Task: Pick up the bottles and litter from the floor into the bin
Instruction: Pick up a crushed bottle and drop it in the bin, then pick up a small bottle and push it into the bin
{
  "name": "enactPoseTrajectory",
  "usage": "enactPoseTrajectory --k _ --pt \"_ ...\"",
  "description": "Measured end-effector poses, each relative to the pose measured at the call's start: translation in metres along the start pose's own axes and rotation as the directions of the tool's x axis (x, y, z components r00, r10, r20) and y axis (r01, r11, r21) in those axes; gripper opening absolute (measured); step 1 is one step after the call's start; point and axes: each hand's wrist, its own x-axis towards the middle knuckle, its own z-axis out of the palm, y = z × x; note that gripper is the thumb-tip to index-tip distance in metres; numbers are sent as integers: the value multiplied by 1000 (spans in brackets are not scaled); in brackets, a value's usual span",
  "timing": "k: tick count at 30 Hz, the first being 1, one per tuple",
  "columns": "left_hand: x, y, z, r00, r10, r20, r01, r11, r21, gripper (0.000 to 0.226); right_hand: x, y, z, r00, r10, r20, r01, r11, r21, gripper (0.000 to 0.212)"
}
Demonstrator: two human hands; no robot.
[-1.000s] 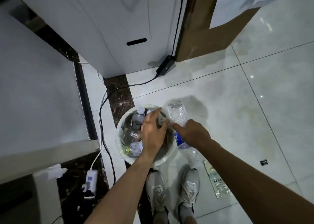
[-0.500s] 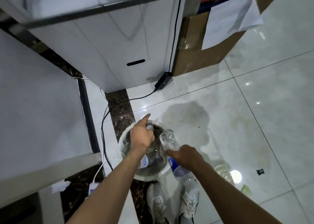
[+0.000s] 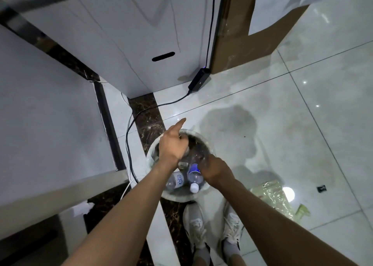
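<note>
Head view: capped bottle [image 3: 194, 180] in bin [image 3: 182, 197], cap toward shoes [image 3: 196, 228].

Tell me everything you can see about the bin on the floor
The bin is round, pale, seemingly lined with a thin plastic bag, and stands on the tiled floor just ahead of the person's shoes. It is nearly full of clear plastic bottles, including one with a blue label and white cap. The left hand and right hand are both over its opening, among the bottles. A black cable runs past its left side.
</note>
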Motion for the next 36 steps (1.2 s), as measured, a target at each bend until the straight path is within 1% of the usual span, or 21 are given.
enactPoseTrajectory --k 3,5,8,10,12,14,16,18,21,23,26,28,31,33,35,36 --pt "-2 1 -5 999 26 40 -25 999 -22 59 2 -13 -15 1000 -27 2 27 999 -18 43" --pt "-2 7 -10 998 31 53 -29 999 -42 57 2 -23 -29 1000 -16 4 16 999 -31 45" --pt "0 21 -24 997 -36 69 39 998 -39 50 -4 -40 -53 1000 -27 -10 26 999 -42 44" --pt "4 35 -36 990 -70 124 63 996 56 45 -11 -54 -70 999 -41 12 42 998 -52 41" --pt "2 55 -53 977 -46 208 5 981 192 41 -18 -67 -92 997 -47 63 51 997 -57 38" --pt "-1 78 -76 970 13 241 -76 965 252 41 -30 -77 -118 995 -55 89 59 997 -48 38" --pt "-4 106 -107 965 58 256 -129 953 272 38 -47 -85 -149 996 -74 52 76 996 -50 40" --pt "-6 144 -136 949 102 299 -197 930 310 33 -68 -86 -181 997 -82 -8 81 996 -34 41" --pt "-15 196 -167 939 201 279 -292 894 339 29 -94 -88 -223 985 -95 -147 103 994 49 37" --pt "-31 227 -173 922 254 292 -351 867 354 29 -116 -85 -246 973 -79 -215 97 992 76 38" --pt "-60 267 -168 880 322 350 -456 778 432 29 -151 -75 -270 968 -21 -249 34 998 47 44" --pt "-87 295 -164 853 369 368 -513 719 469 29 -182 -66 -286 962 14 -272 11 996 89 45" --pt "-130 338 -163 814 442 376 -580 655 485 27 -236 -47 -311 939 74 -335 -4 979 204 41" --pt "-165 367 -166 791 496 359 -612 661 434 27 -285 -32 -327 909 111 -402 10 958 286 37" --pt "-203 388 -169 775 546 318 -630 708 320 28 -329 -13 -339 869 149 -472 48 923 381 30" --pt "-225 397 -170 766 569 298 -640 715 280 28 -352 -2 -342 847 168 -505 78 899 430 26"
